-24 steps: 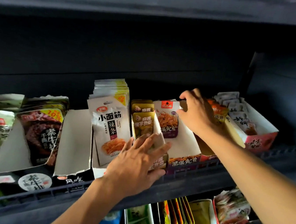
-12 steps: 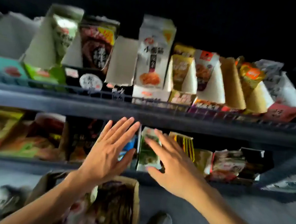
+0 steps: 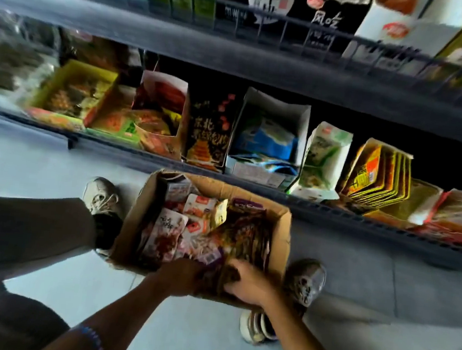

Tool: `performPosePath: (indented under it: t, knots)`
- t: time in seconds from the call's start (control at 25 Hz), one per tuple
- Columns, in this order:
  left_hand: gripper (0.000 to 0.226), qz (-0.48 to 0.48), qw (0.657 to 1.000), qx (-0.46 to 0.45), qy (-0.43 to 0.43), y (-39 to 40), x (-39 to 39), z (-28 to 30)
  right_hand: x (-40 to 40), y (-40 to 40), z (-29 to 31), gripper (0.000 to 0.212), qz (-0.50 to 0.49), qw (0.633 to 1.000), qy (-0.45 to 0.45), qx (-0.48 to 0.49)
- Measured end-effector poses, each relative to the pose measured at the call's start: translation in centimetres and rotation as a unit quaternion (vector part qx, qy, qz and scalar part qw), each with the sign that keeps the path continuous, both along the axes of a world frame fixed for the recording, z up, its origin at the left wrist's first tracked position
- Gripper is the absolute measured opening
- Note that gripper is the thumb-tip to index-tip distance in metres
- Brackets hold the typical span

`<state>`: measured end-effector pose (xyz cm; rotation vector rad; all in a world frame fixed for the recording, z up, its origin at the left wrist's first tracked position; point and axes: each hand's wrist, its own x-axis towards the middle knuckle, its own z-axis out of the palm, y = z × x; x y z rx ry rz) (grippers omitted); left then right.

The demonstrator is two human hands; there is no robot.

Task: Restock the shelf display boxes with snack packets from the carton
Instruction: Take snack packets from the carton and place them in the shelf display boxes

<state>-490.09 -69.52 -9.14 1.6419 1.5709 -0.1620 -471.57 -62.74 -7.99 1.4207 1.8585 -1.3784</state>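
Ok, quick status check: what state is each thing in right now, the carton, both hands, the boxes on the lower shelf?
Brown cardboard carton: open, on the floor, full of snack packets.
Left hand: in the carton among the packets; grip unclear.
Right hand: in the carton, fingers curled into dark packets.
White display box with blue packets: open, partly filled.
Yellow display box: open, low on stock.
Yellow-edged packets: upright, in a row.

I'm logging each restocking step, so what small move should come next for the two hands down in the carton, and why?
Probably close the fingers on a bunch of packets and lift it out. Both the left hand and the right hand are down among the packets at the near end of the carton on the floor, and neither has visibly lifted anything clear. Blur hides the grip itself.
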Motion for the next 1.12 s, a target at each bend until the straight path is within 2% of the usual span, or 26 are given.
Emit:
performPosePath:
  t: [0.04,0.12,0.16,0.2,0.24,0.28,0.32,0.4,0.52,0.64,0.84,1.0,1.12]
  knots:
    - [0.080,0.003,0.999,-0.007,-0.034,0.0,0.3,-0.4,-0.9,0.4,-0.7,0.060,-0.106,0.994,0.021,0.024]
    - [0.078,0.094,0.993,-0.016,-0.063,0.5,-0.1,-1.2,-2.0,1.6,-2.5,0.079,-0.254,0.961,-0.021,0.110]
    - [0.074,0.082,0.991,-0.053,-0.089,0.8,-0.4,-2.0,-2.1,2.0,-3.5,0.088,-0.304,0.944,-0.047,0.117]
    - [0.072,0.071,0.994,-0.012,-0.087,0.4,-0.8,-2.8,-2.0,2.4,-4.8,0.094,-0.346,0.930,-0.064,0.103]
    - [0.077,0.062,0.995,-0.025,-0.079,0.3,-1.1,-3.7,-1.9,2.9,-6.1,0.096,-0.373,0.921,-0.068,0.088]
    - [0.078,0.070,0.996,0.009,-0.063,0.2,-1.0,-4.8,-1.7,3.5,-7.4,0.096,-0.378,0.920,-0.070,0.083]
    - [0.074,0.069,0.997,0.006,-0.032,0.1,-1.0,-5.4,-1.7,4.2,-8.2,0.094,-0.365,0.923,-0.077,0.089]
    - [0.059,0.085,0.996,0.002,-0.032,-0.2,-0.9,-6.4,-1.9,5.6,-9.5,0.086,-0.319,0.934,-0.108,0.121]
    - [0.058,0.102,0.994,0.007,-0.023,-0.6,-0.6,-6.7,-2.5,6.4,-9.9,0.064,-0.248,0.931,-0.165,0.211]
    - [0.057,0.123,0.992,-0.013,-0.015,-0.8,-0.8,-7.6,-3.6,5.4,-10.1,0.061,-0.203,0.923,-0.201,0.257]
    - [0.056,0.132,0.991,-0.014,-0.031,-0.7,-0.8,-7.8,-2.7,6.8,-10.4,0.052,-0.180,0.934,-0.207,0.230]
    - [0.048,0.126,0.990,-0.031,-0.045,-0.6,-0.7,-7.6,-2.8,7.1,-10.1,0.029,-0.166,0.937,-0.258,0.169]
    - [0.050,0.153,0.985,-0.050,-0.064,-0.4,-0.9,-7.1,-2.0,8.2,-9.6,0.023,-0.184,0.952,-0.211,0.124]
